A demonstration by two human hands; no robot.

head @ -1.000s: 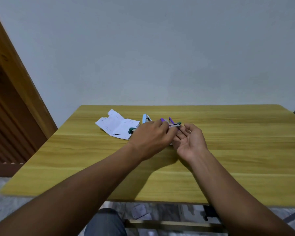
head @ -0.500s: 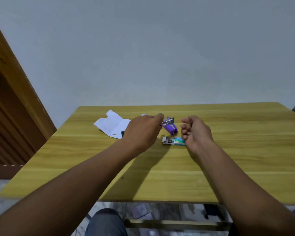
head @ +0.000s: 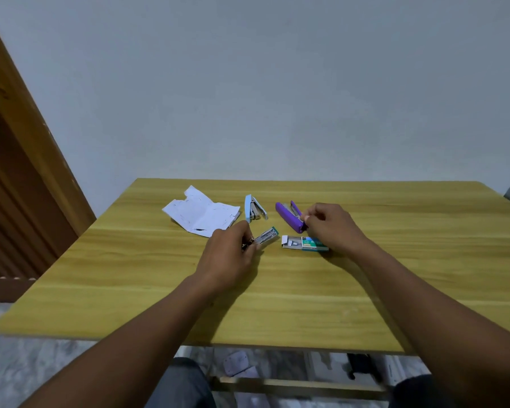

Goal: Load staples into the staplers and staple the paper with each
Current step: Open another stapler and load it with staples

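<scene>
My left hand grips a small metal stapler with a green tip, held low over the wooden table. My right hand has curled fingers that pinch the near end of the purple stapler, which lies open on the table. A light blue stapler lies open behind my left hand. An open box of staples sits between my two hands. The creased white paper lies at the back left.
A wooden door and frame stand to the left of the table. The grey wall rises right behind the table's far edge. My knees and the floor show below the near edge.
My left hand has drawn back toward me and to the left with the green-tipped stapler. My right hand has moved up to the purple stapler. The blue stapler has come into view.
</scene>
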